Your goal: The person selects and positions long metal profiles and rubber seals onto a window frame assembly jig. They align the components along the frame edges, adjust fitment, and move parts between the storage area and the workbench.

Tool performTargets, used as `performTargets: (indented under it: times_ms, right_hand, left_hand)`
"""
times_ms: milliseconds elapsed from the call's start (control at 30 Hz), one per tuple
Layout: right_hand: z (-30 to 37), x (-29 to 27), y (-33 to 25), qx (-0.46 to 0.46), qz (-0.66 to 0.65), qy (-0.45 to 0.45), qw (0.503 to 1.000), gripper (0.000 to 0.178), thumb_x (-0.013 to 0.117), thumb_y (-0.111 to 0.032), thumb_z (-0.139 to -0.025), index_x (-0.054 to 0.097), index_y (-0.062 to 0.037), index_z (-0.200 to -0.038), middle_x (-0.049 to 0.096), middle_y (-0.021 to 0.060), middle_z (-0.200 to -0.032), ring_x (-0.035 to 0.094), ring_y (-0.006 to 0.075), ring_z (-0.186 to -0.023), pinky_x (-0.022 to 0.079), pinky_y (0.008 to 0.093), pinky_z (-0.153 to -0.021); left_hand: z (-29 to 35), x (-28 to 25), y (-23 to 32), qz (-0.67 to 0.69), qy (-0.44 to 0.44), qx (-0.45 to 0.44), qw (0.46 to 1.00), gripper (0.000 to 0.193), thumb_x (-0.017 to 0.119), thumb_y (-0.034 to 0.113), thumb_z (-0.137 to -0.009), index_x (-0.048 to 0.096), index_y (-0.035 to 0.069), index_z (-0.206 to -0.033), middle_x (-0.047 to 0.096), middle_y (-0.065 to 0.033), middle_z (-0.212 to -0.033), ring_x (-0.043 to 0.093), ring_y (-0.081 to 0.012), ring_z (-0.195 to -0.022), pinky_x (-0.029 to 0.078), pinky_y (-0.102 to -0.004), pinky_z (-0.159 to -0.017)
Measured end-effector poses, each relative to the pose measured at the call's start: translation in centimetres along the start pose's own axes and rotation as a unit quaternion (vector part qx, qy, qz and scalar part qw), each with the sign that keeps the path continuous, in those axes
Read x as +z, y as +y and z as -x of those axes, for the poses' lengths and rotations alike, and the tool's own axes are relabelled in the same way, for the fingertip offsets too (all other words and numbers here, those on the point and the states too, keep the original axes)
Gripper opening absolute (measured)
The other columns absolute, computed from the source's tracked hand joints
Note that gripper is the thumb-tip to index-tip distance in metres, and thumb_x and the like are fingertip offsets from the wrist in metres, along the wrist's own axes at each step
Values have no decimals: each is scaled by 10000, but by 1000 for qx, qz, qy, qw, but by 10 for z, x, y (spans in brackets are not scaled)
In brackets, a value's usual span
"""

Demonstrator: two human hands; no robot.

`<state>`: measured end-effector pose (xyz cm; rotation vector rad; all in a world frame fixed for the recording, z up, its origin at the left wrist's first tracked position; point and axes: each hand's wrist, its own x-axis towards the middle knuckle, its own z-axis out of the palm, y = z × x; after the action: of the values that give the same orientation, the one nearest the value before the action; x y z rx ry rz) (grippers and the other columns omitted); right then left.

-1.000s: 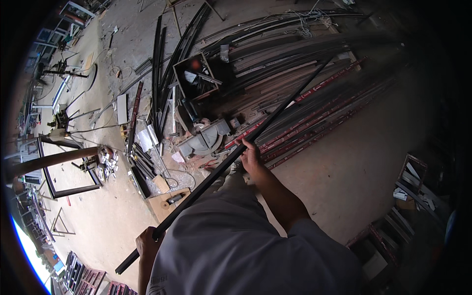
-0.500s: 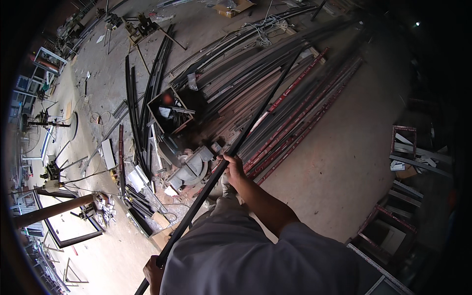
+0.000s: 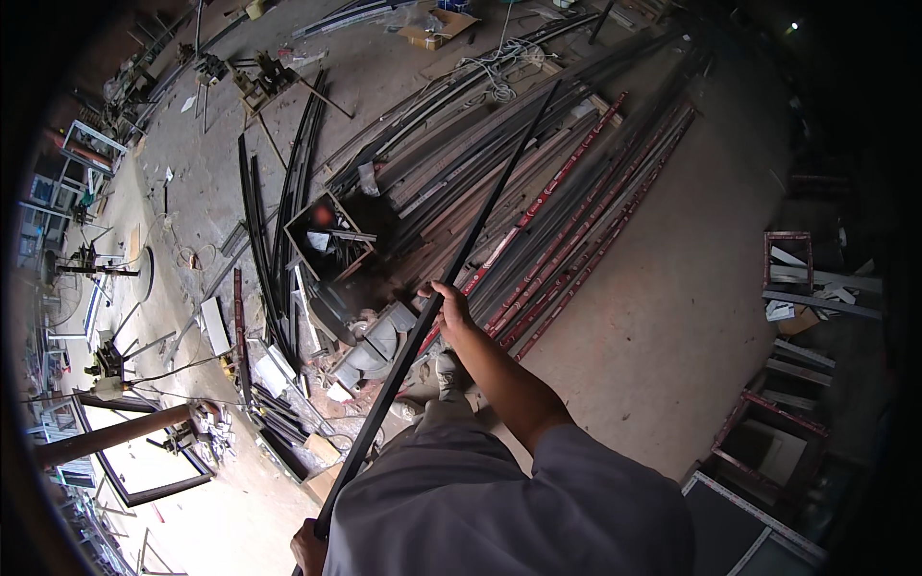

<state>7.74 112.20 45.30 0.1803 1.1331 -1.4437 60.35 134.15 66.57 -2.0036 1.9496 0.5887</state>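
Note:
A long dark metal profile (image 3: 392, 394) runs slantwise across my front, from beside my left hip out over the stock on the floor. My left hand (image 3: 307, 549) is closed round its near end, low beside my shirt; the body partly hides this hand. Farther along, my right hand (image 3: 449, 305) grips the same profile from the right side, thumb and fingers at its edges. Beneath that stretch a grey cut-off saw (image 3: 379, 344) stands on the floor, partly covered by the bar. My shoe (image 3: 448, 374) is close to the saw.
Long dark profiles (image 3: 423, 192) and red-wrapped profiles (image 3: 567, 178) lie bundled ahead. An open box (image 3: 328, 235) with offcuts is left of them. Left, a brown post (image 3: 115, 437) crosses a dark frame (image 3: 154, 494). Frames (image 3: 768, 442) stand at right; a cable (image 3: 504, 67) lies far off.
The profile's far end has swung slightly left in view. My right hand appears a little higher, my left hand slightly lower and farther right. The whole view has shifted a little.

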Motion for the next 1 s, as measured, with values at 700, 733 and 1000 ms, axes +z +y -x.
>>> performTargets:
  times_ms: [700, 733, 1000]
  right_hand:
    - [5, 44, 18, 14, 76, -44, 996, 239, 657, -351, -946, 621, -149, -1069, 764, 57, -999, 712, 121, -959, 457, 288, -765]
    - [7, 45, 17, 11, 72, -44, 996, 240, 655, -349, -948, 621, -145, -1070, 764, 61, -998, 714, 128, -967, 461, 291, -769]
    - [17, 31, 18, 28, 103, -50, 993, 270, 644, -349, -957, 624, -120, -1097, 764, 86, -1054, 702, 120, -892, 475, 263, -731]
  left_hand:
    - [-94, -15, 139, 78, 49, 56, 994, 461, 748, 454, -883, 663, 25, -741, 648, -167, -633, 644, -391, -588, 460, -478, -540]
    - [-99, -18, 146, 98, 45, 57, 993, 456, 740, 459, -884, 666, 32, -742, 652, -167, -634, 652, -396, -598, 474, -482, -555]
    - [-114, -14, 168, 119, 24, 67, 990, 448, 707, 458, -896, 672, 38, -745, 675, -160, -657, 676, -401, -639, 514, -497, -614]
